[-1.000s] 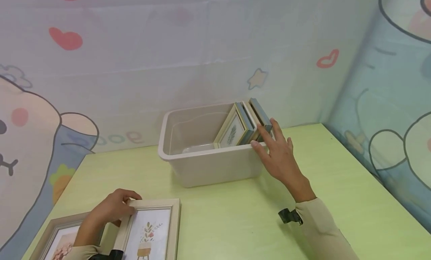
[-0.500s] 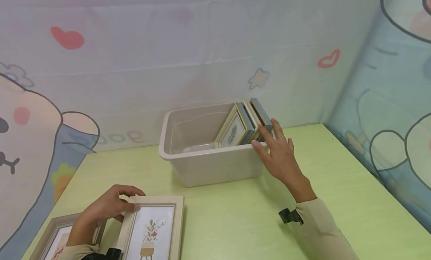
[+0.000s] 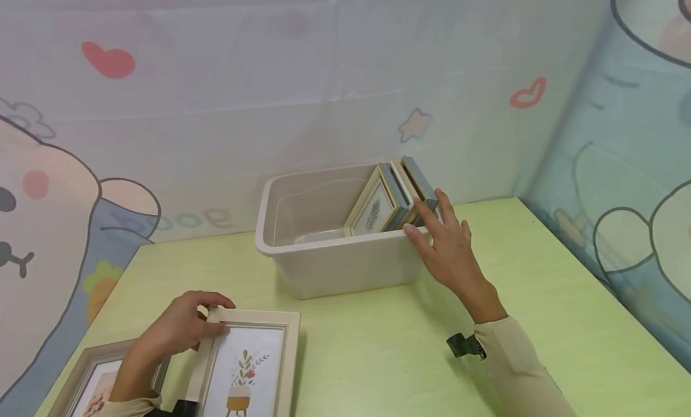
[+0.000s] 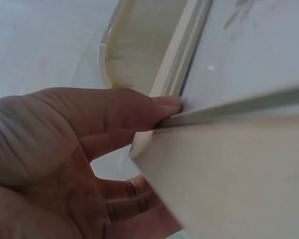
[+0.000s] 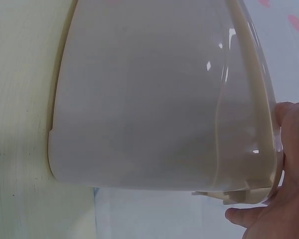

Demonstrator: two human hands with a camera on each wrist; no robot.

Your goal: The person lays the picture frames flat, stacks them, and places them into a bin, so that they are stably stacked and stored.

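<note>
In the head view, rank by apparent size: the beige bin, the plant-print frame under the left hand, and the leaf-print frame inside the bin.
1. Beige bin, largest.
2. Plant-print frame, partly cut off and nearer the camera, so unsure.
3. Leaf-print frame, smallest, partly hidden.

The cream wooden picture frame with the potted-plant print (image 3: 245, 369) sits at the near left of the pale green table, print side up and its upper left corner tipped up a bit, pinched there by the left hand (image 3: 178, 329). Further back is a beige plastic storage bin (image 3: 335, 267), upright with its top open. Inside, a few grey-blue and cream framed pictures (image 3: 391, 198) stand on edge, leaning against its right end. The front one shows a leaf print.
</note>
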